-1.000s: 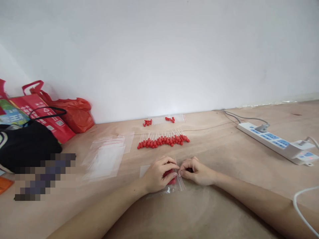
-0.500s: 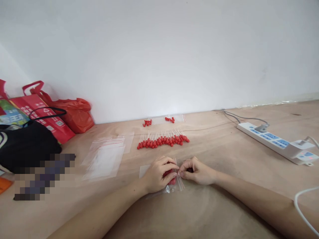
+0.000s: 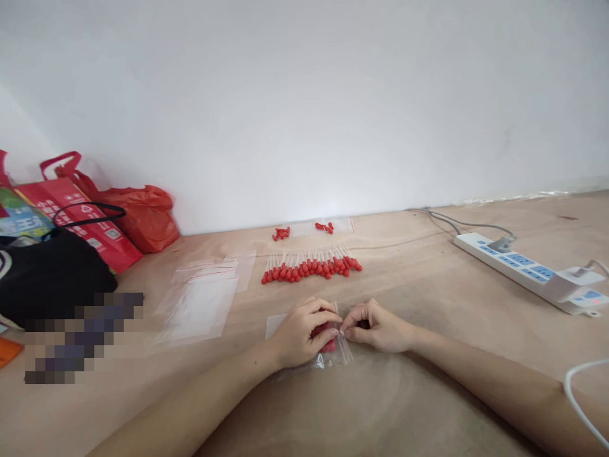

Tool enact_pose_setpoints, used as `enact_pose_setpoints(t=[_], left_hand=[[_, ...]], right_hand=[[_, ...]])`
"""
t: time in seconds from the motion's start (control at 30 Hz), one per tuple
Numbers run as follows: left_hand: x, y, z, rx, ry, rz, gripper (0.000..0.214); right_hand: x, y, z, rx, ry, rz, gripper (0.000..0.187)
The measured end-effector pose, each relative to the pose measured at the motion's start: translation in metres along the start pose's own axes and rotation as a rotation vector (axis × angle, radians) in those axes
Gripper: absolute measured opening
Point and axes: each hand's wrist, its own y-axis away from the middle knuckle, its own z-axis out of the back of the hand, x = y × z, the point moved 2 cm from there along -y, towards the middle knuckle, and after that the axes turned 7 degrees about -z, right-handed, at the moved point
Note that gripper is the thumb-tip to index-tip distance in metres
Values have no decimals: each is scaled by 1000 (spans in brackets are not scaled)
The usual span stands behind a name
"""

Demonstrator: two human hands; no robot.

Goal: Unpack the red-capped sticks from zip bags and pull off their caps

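A clear zip bag (image 3: 320,363) with red-ended pieces inside lies flat on the wooden table. Over it rests my left hand (image 3: 304,331), its thumb and fingers closed on the bag near its open-looking right end. My right hand (image 3: 380,327) pinches the bag's edge close to the zip strip, fingertips almost meeting those of the left. Just beyond both hands is a row of droppers (image 3: 309,271) with clear stems and red bulbs, bulbs toward me. Whether the zip is closed cannot be told, since fingers cover part of it.
Flat clear bags (image 3: 204,304) overlap in a pile at left. More red bulbs (image 3: 281,234) and a filled bag (image 3: 304,229) lie by the wall. A white power strip (image 3: 518,263) with cables is at right. Red bags (image 3: 143,219) and a black bag (image 3: 57,279) stand far left.
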Motion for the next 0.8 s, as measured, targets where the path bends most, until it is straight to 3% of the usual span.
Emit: enact_pose_setpoints(t=[0.8], left_hand=[[2, 1, -1, 15, -26, -28, 18]], right_hand=[[1, 1, 2, 15, 25, 3, 19]])
